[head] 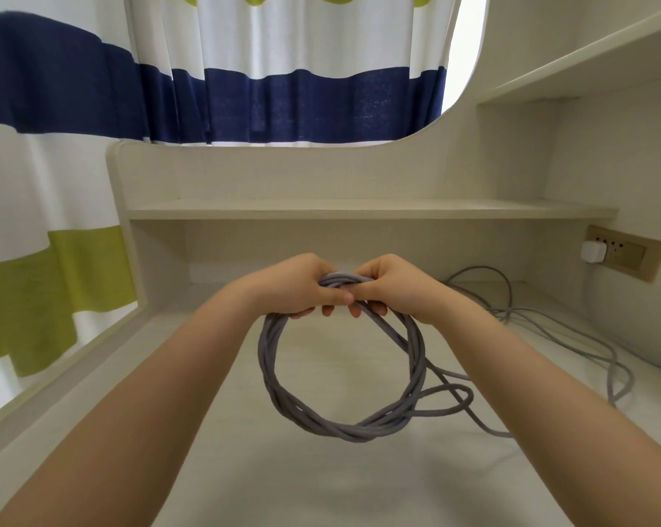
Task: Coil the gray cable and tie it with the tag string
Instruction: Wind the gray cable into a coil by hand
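The gray cable (283, 403) hangs as a round coil of several twisted loops above the white desk (321, 484). My left hand (296, 285) and my right hand (389, 285) both grip the top of the coil, fingers closed around the bundled strands, thumbs nearly touching. A loose length of the same cable trails from the coil's right side across the desk toward the back right. No tag string is visible.
Loose cable loops (549, 329) lie on the desk's right side. A white plug (593, 252) sits in a wall socket strip (625, 256) at the right. A low shelf (359, 211) runs along the back, with a striped curtain (245, 89) behind it.
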{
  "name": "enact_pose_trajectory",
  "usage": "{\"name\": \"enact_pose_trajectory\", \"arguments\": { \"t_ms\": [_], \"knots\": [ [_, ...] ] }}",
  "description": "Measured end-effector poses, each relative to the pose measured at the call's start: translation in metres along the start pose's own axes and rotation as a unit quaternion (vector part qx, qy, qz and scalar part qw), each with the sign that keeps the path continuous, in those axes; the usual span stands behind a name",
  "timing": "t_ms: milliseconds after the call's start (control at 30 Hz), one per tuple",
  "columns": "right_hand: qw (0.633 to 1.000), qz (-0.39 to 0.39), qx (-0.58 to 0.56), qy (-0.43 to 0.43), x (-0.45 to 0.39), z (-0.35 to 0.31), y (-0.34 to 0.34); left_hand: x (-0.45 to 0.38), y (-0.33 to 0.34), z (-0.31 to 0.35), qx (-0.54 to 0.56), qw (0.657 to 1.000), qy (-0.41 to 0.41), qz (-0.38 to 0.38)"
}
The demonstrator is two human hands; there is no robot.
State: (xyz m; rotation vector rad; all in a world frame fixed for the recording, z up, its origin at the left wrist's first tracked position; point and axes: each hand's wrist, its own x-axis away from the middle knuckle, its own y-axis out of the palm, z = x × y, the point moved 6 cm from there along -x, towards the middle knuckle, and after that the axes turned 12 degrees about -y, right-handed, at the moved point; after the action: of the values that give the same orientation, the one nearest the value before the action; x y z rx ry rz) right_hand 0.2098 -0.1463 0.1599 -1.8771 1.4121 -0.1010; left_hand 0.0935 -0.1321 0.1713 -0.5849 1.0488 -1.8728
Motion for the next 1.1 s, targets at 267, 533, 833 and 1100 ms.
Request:
{"name": "enact_pose_trajectory", "arguments": {
  "t_ms": [267,533,833,1100],
  "knots": [
    [0.997,0.067,0.041,-0.016,0.013,0.003,-0.023,0.002,-0.009,-0.035,0.135,0.986,-0.059,0.077],
    [0.983,0.132,0.109,-0.068,0.023,0.0,-0.03,0.0,-0.009,-0.048,0.192,0.971,-0.088,0.116],
    [0.999,-0.039,-0.006,0.03,0.029,0.037,-0.019,0.006,-0.004,-0.057,0.309,0.946,-0.053,0.075],
    [0.998,-0.053,-0.039,-0.009,0.023,0.028,-0.022,0.009,0.007,-0.059,0.37,0.928,-0.043,0.029]
  ]
}}
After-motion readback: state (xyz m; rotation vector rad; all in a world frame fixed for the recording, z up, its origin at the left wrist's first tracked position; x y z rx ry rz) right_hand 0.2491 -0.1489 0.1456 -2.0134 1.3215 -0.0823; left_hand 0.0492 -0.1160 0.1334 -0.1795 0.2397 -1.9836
